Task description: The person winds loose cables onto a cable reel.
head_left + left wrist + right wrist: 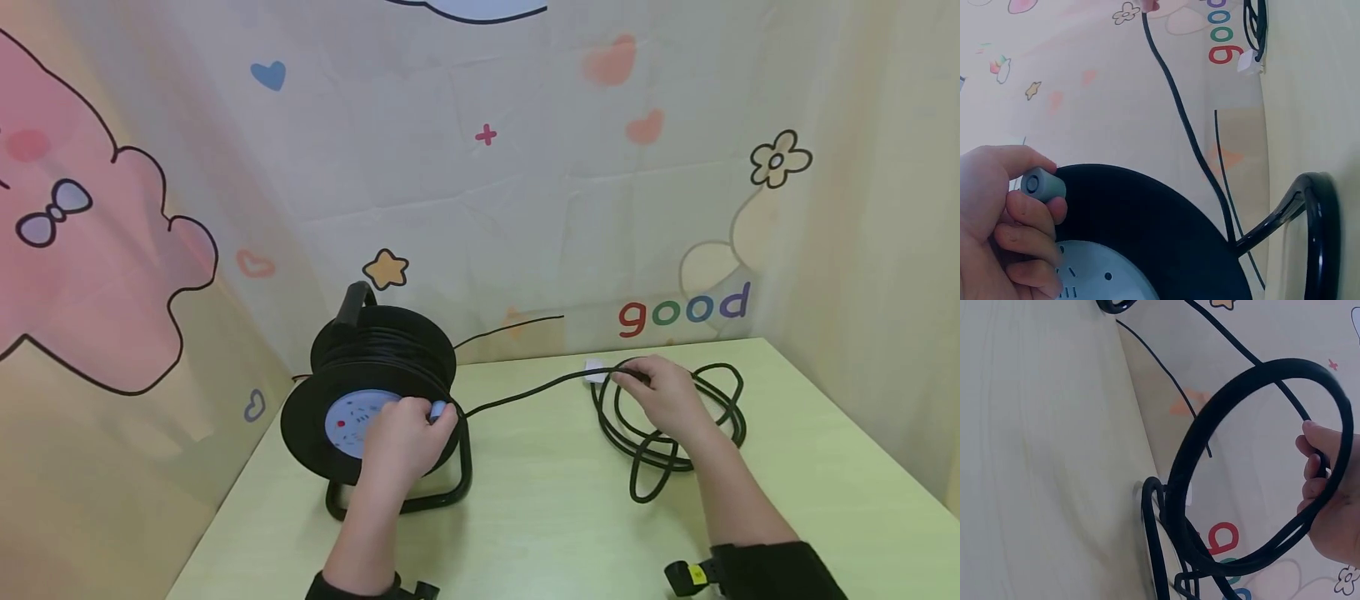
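Note:
A black cable reel with a pale blue socket panel stands on the left of the table, cable wound on its drum. My left hand grips the small grey-blue crank knob on its face, thumb and fingers curled round it. To the right, my right hand pinches the black cable between thumb and fingers. From there the cable runs across to the reel's right side. Loose coils of cable lie beneath the right hand, and one loop rises large in the right wrist view.
A white plug sits at the far side of the coils. The reel rests on a black tubular stand. Behind the light table hangs a printed curtain. A thin dark cord lies against it.

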`<state>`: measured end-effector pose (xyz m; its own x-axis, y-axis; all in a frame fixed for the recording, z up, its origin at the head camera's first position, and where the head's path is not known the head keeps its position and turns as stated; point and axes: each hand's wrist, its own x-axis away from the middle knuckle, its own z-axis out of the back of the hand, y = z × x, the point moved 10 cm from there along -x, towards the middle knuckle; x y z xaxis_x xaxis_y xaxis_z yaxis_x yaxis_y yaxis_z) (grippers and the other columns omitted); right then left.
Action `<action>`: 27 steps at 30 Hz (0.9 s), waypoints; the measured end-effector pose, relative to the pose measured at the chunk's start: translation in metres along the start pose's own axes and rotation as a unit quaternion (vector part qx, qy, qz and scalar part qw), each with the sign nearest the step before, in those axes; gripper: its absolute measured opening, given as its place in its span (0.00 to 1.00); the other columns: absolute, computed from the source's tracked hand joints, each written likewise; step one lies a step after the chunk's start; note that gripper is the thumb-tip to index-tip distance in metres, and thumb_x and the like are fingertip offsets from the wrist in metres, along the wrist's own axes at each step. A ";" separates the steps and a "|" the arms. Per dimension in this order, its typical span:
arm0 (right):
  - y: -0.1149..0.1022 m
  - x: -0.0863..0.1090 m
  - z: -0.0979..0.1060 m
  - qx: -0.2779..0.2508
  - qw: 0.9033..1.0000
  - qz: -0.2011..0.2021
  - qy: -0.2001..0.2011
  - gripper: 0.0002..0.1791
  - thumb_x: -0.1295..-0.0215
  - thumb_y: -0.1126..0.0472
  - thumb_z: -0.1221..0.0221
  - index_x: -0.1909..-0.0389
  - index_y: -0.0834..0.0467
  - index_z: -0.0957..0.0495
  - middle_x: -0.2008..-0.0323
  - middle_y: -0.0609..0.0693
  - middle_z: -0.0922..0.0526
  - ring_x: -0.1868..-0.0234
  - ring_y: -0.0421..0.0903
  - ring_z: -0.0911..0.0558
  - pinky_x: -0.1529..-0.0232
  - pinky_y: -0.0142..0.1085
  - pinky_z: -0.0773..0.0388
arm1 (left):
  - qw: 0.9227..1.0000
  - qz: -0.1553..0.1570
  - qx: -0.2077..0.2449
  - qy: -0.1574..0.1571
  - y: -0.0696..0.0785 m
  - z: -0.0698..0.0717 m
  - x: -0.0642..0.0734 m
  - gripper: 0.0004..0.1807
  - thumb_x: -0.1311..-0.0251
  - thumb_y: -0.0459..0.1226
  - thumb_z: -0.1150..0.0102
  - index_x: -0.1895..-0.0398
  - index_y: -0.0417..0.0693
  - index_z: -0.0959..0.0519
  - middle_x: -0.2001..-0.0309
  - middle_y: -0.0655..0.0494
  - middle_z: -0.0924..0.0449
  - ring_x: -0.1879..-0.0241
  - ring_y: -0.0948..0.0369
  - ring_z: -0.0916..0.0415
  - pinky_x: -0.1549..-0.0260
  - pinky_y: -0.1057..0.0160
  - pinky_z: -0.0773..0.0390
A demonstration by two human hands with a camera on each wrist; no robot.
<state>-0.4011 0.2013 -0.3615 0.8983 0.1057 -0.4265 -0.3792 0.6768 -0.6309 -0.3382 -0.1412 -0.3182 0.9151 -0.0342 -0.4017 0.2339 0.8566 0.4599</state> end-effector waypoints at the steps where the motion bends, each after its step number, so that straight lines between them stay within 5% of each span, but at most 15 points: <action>1: -0.002 0.000 -0.002 0.000 1.000 0.005 -0.001 0.14 0.31 0.50 0.43 0.58 0.56 0.19 0.60 0.53 0.21 0.62 0.49 0.26 0.61 0.46 0.28 | 1.000 0.004 0.001 -0.009 -0.001 -0.003 0.000 0.27 0.40 0.49 0.49 0.94 0.51 0.41 0.93 0.62 0.46 0.92 0.61 0.42 0.91 0.64 0.47; 10: -0.023 -0.004 -0.016 0.003 0.999 0.041 0.003 0.09 0.34 0.57 0.39 0.59 0.58 0.17 0.64 0.52 0.20 0.66 0.47 0.27 0.65 0.43 0.28 | 0.995 0.041 0.000 -0.095 -0.014 -0.030 0.002 0.27 0.42 0.50 0.46 0.94 0.51 0.41 0.92 0.62 0.48 0.92 0.63 0.47 0.92 0.66 0.51; 20: -0.044 -0.003 -0.033 -0.012 0.997 0.069 -0.012 0.06 0.35 0.57 0.39 0.63 0.55 0.18 0.68 0.48 0.22 0.67 0.46 0.26 0.67 0.42 0.26 | 0.988 0.036 -0.015 -0.151 -0.023 -0.049 0.005 0.26 0.45 0.47 0.45 0.94 0.52 0.44 0.90 0.63 0.51 0.90 0.64 0.52 0.90 0.65 0.51; 27: -0.056 -0.004 -0.046 -0.030 0.995 0.090 -0.027 0.03 0.35 0.58 0.39 0.65 0.52 0.17 0.68 0.44 0.22 0.67 0.42 0.27 0.67 0.40 0.26 | 0.979 0.044 -0.019 -0.200 -0.036 -0.061 0.010 0.27 0.40 0.50 0.44 0.94 0.51 0.38 0.92 0.63 0.41 0.90 0.64 0.43 0.89 0.65 0.44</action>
<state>-0.3933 0.1290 -0.3544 0.8249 0.2616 -0.5010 -0.5458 0.5993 -0.5857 -0.3575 -0.1407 -0.3870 0.9883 -0.1517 -0.0168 0.1433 0.8839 0.4451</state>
